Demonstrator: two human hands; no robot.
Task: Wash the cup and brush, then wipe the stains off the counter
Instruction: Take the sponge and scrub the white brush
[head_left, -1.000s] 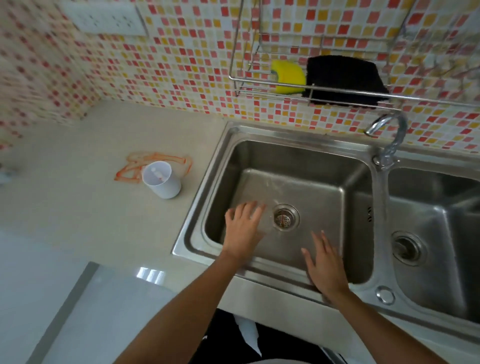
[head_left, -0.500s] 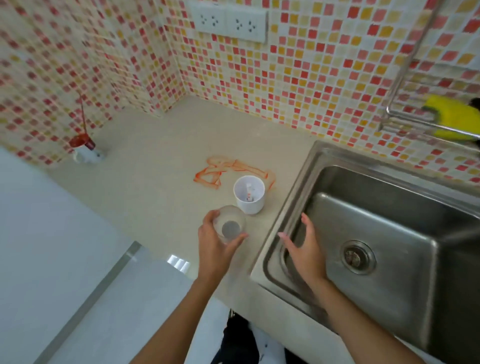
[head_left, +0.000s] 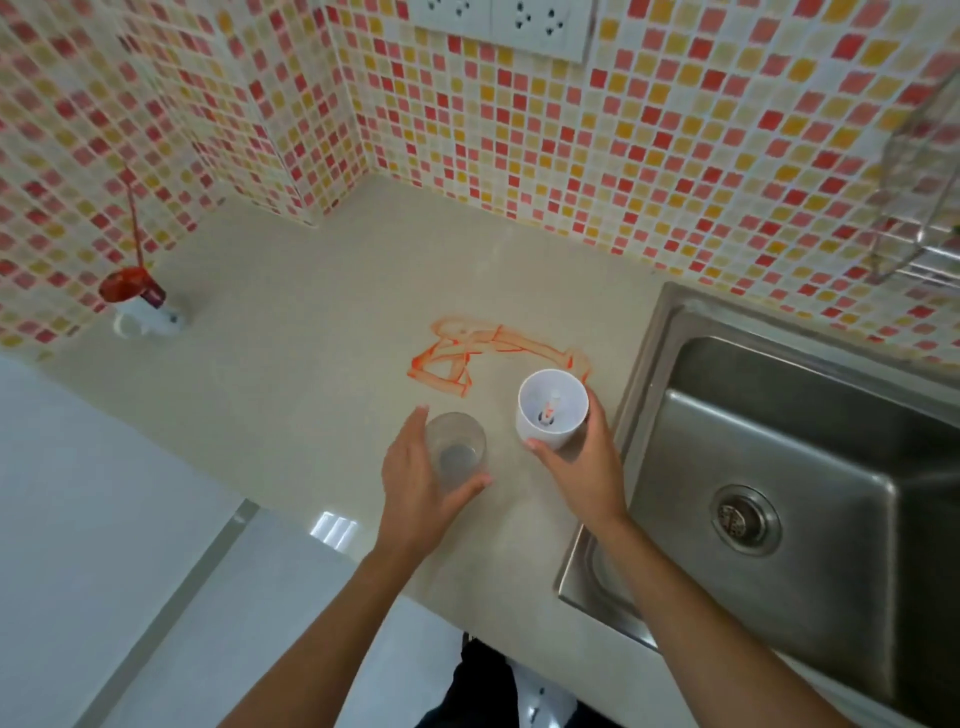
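Observation:
A white cup (head_left: 551, 410) stands on the beige counter (head_left: 311, 395) beside the sink, with a small brush (head_left: 549, 408) inside it. My right hand (head_left: 582, 467) grips this cup from the near right side. A clear glass (head_left: 457, 451) stands just left of it, and my left hand (head_left: 415, 478) curls round its near side. Orange stains (head_left: 483, 351) are smeared on the counter just behind both cups.
A steel sink (head_left: 810, 467) with a drain (head_left: 743, 519) lies at the right. A red-topped white object (head_left: 140, 304) sits at the far left of the counter. Mosaic tile walls with sockets (head_left: 498, 21) close the back; a wire rack (head_left: 919, 208) hangs at upper right.
My right hand left the sink edge and took hold of the white cup. My left hand stays round the clear glass. The view has shifted further left.

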